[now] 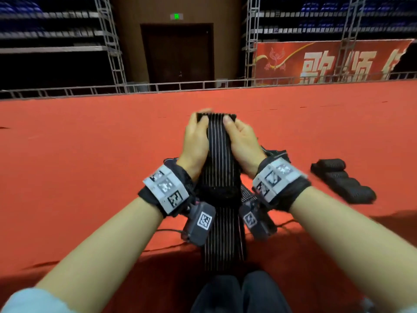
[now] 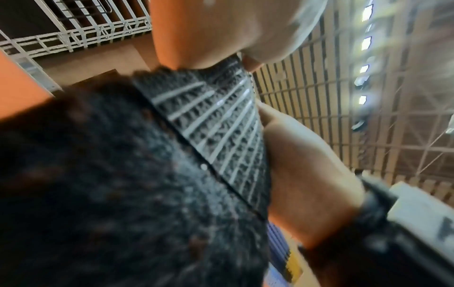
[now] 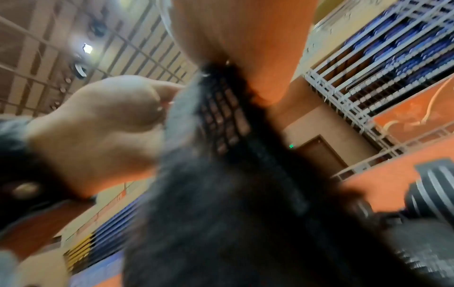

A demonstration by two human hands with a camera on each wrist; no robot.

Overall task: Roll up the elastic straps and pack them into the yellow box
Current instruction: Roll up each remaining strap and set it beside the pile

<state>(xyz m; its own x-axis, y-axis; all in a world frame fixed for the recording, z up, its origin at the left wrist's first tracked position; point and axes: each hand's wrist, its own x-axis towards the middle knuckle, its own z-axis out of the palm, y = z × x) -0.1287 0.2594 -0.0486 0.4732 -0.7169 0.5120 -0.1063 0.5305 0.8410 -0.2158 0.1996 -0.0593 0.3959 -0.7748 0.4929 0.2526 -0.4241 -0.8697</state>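
The elastic strap [image 1: 220, 154] looked soft, light and floppy, a black woven band ribbed with pale lengthwise lines; judging by its drape, it would sag and spring loose unless kept under tension, so the sensible hold was at the two edges of the far end, where a roll has to begin. That was where it was held: the left hand [image 1: 195, 138] and the right hand [image 1: 242, 141] sat side by side at the centre of the head view, each pinching a corner of the strap's top edge, thumbs on the near face and the other fingers curled behind out of sight. The strap ran from that edge towards 6 o'clock, between the wrists, down to the red carpet [image 1: 79, 154] in front of the person's knees. A fuzzy black patch crossed it partway down, probably a fastening pad that would grab the weave as the roll closed.

Both forearms reached forward, roughly parallel, wrists close together and raised off the floor, palms facing each other. The wrist views were blurred; they showed only the band running past each palm.

At about 3 o'clock lay rolled straps [image 1: 343, 180] in a row on the carpet. The yellow box was not in view
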